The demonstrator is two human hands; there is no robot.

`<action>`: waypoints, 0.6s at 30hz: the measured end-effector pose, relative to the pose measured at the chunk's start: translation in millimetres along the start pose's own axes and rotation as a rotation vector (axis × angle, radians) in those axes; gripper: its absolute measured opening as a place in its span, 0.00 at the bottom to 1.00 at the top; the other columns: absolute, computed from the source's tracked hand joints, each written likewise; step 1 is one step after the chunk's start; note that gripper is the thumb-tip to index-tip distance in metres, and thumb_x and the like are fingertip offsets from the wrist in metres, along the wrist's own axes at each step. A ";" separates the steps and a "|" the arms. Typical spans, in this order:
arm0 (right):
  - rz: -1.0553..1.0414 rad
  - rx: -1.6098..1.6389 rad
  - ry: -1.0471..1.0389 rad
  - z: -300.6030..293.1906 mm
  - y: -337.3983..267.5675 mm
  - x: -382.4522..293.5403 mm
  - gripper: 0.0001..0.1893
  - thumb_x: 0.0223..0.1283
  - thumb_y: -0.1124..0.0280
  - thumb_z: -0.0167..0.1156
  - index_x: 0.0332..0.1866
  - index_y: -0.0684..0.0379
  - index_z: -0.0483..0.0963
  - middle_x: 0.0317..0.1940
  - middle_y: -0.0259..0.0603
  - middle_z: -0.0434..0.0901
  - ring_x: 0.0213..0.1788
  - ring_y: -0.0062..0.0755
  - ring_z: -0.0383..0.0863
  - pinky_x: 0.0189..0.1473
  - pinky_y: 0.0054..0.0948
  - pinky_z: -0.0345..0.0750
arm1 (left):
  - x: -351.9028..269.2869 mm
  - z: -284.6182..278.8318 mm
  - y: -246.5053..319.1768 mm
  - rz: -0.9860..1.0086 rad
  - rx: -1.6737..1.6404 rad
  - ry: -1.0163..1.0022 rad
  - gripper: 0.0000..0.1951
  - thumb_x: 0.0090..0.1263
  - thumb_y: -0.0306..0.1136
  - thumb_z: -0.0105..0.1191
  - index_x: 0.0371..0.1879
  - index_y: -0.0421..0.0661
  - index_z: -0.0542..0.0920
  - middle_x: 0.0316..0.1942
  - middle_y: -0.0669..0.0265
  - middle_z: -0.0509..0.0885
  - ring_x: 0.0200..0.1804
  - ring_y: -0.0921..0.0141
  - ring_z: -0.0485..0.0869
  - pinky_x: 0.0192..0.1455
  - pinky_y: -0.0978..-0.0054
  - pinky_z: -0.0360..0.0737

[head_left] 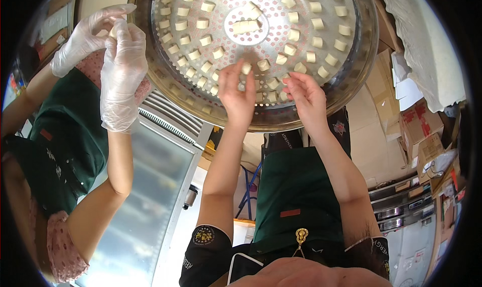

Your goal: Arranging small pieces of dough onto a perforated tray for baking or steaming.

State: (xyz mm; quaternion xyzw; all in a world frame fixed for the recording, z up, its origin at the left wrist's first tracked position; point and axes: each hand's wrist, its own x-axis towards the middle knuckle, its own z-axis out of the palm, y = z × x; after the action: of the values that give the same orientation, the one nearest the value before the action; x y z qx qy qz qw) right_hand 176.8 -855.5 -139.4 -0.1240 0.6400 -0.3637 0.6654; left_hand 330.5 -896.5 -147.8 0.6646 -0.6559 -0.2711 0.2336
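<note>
A round metal steamer tray (pixel 371 49) with a perforated, mesh-like lining lies before me, bearing many small pale dough pieces (pixel 317 23) spread in rings. My left hand (pixel 238 93) is over the tray's near part, with a dough piece (pixel 246 68) between its thumb and fingers. To the right, the fingertips of my right hand (pixel 307 96) pinch at another dough piece (pixel 285 78), partly hidden by them. Beyond my hands, a row of joined dough pieces (pixel 246 27) and a second short row (pixel 251 10) sit on the bright centre disc.
At the left a co-worker's two gloved hands (pixel 122 68) hold something small and pale near the tray's rim. A glass-topped appliance (pixel 150 166) stands below left. Cardboard boxes (pixel 420 123) are at the right, near a pale cloth (pixel 437 42).
</note>
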 end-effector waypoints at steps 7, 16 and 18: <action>0.024 0.046 -0.028 3.5 7.9 -4.4 0.15 0.62 0.73 0.57 0.51 0.66 0.69 0.39 0.39 0.77 0.39 0.19 0.76 0.38 0.18 0.75 | 15.7 3.0 -21.9 -0.255 0.131 0.068 0.14 0.52 0.21 0.59 0.39 0.38 0.78 0.33 0.57 0.79 0.36 0.60 0.79 0.40 0.66 0.76; 0.040 0.003 -0.069 1.3 9.5 -5.9 0.14 0.64 0.74 0.54 0.53 0.66 0.67 0.42 0.41 0.77 0.42 0.23 0.77 0.47 0.22 0.75 | 19.0 9.2 -28.9 -0.148 0.290 -0.006 0.13 0.50 0.22 0.59 0.37 0.39 0.80 0.32 0.56 0.79 0.38 0.57 0.78 0.40 0.62 0.76; 0.049 -0.010 -0.068 1.2 7.1 -5.2 0.14 0.64 0.74 0.54 0.53 0.66 0.67 0.42 0.41 0.77 0.42 0.23 0.77 0.47 0.23 0.75 | 19.4 9.0 -29.4 -0.180 0.295 -0.031 0.13 0.50 0.22 0.58 0.37 0.39 0.80 0.33 0.56 0.79 0.39 0.57 0.78 0.41 0.62 0.76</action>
State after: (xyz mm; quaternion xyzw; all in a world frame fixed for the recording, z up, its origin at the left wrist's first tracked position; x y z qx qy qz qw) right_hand 180.6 -847.5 -139.7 -0.1238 0.6216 -0.3400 0.6947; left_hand 346.3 -914.6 -175.1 0.7435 -0.6299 -0.2019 0.0980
